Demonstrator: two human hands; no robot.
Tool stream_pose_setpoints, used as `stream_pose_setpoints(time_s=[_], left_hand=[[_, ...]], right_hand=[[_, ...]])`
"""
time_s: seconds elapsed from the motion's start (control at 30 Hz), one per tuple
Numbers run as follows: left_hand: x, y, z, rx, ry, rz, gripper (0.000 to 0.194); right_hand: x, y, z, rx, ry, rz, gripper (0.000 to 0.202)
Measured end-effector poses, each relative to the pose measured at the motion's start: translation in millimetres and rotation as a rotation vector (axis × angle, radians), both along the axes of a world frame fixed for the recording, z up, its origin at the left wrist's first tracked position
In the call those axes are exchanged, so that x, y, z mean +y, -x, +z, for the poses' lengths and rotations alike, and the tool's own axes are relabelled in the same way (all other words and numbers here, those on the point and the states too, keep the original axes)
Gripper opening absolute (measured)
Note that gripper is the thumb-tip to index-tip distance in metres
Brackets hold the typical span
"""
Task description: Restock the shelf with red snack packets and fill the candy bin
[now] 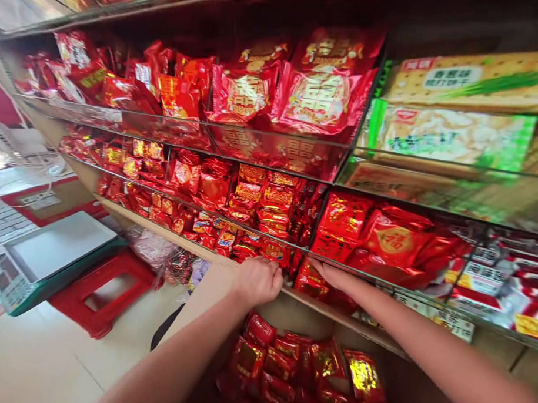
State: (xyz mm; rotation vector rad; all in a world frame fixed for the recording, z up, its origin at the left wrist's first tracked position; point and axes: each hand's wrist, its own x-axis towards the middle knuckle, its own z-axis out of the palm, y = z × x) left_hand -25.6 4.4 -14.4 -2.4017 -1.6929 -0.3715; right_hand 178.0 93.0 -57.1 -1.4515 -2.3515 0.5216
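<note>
My left hand (260, 282) is curled closed at the front edge of the lower shelf, beside the cardboard box's flap (215, 291). What its fingers hold, if anything, is hidden. To the right, my right hand (330, 274) stretches out flat under the clear front panel, against the red-wrapped packets (312, 280) in the lower compartment; its fingertips are partly hidden. Below and between my arms, the open box holds several loose red and gold snack packets (285, 361). More red packets (393, 238) fill the compartment behind the right hand.
Large red bags (319, 94) and green-and-yellow cracker packs (465, 135) stand on the upper shelf. A clear panel (271, 137) runs along its front. At left, a scale (58, 247) rests on a red stool (109, 296). Plastic-wrapped goods (155, 247) lie under the shelf.
</note>
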Motion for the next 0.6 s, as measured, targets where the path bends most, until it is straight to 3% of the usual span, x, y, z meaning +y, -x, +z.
stream_pose_setpoints(time_s=[0.13,0.23,0.33,0.43,0.5,0.6], left_hand=[[0.0,-0.1,0.9,0.013,0.003,-0.002,0.03],[-2.0,0.1,1.3,0.011,-0.003,-0.011,0.031],[-3.5,-0.5,1.6,0.033,-0.027,-0.015,0.033],[-3.6,-1.8,1.1,0.063,-0.039,-0.005,0.036],[-3.5,-2.4,0.5,0.068,-0.035,0.0,0.037],[-3.8,-2.3,-0.3,0.056,-0.043,0.001,0.037]], right_hand=[[-18.9,-18.6,9.5,-0.112,0.007,0.002,0.057],[-43.3,-36.6,25.8,-0.177,0.089,0.048,0.062],[-90.0,-52.8,54.5,-0.097,0.045,0.106,0.051],[-154.3,-53.4,74.4,-0.012,-0.084,0.211,0.036],[-191.7,-42.3,65.8,-0.006,-0.009,0.316,0.029],[-214.8,-16.5,15.3,-0.044,0.182,0.292,0.034]])
